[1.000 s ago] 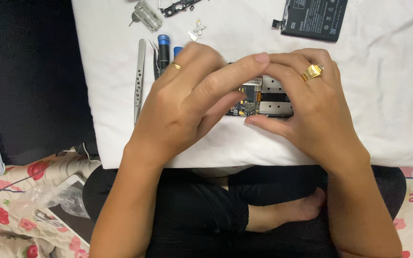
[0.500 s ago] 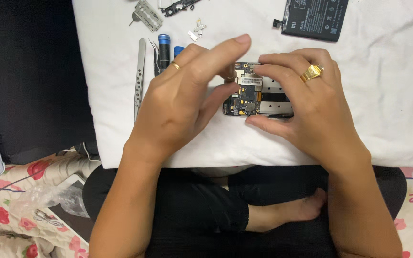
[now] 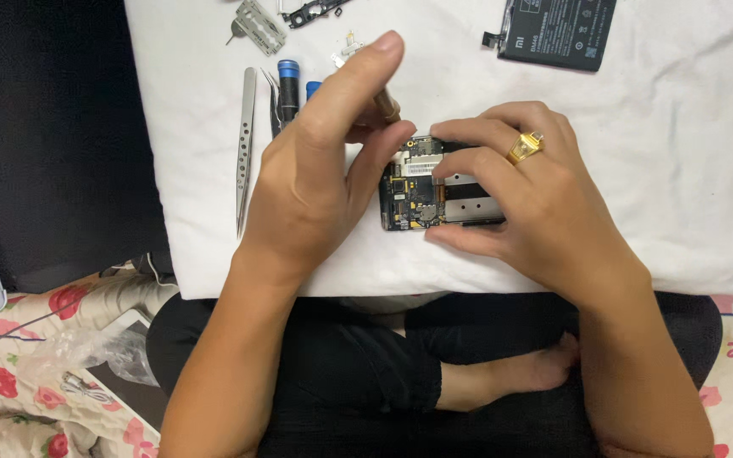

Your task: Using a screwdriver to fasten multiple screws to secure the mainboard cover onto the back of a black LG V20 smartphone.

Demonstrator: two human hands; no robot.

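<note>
An opened phone [image 3: 421, 191] with its circuit board bare lies on a white cloth [image 3: 654, 178]. My right hand [image 3: 536, 203], with a gold ring, grips it: fingers lie across the top and the thumb presses the near edge. My left hand [image 3: 315, 170] is raised at the phone's left end. Its index finger points up and away, and its thumb tip rests by the phone's upper left corner. The middle finger curls toward the thumb, and whether a small part sits between them is hidden.
Tweezers [image 3: 246, 144] and two blue-tipped drivers [image 3: 287, 85] lie left of my left hand. A small metal plate [image 3: 258, 25], a black frame piece [image 3: 311, 10] and a black battery [image 3: 557, 30] sit at the far edge. My crossed legs are below the cloth.
My left hand has drawn back from over the circuit board, with the index finger swinging up and away, so the board now shows. My right hand has stayed on the phone.
</note>
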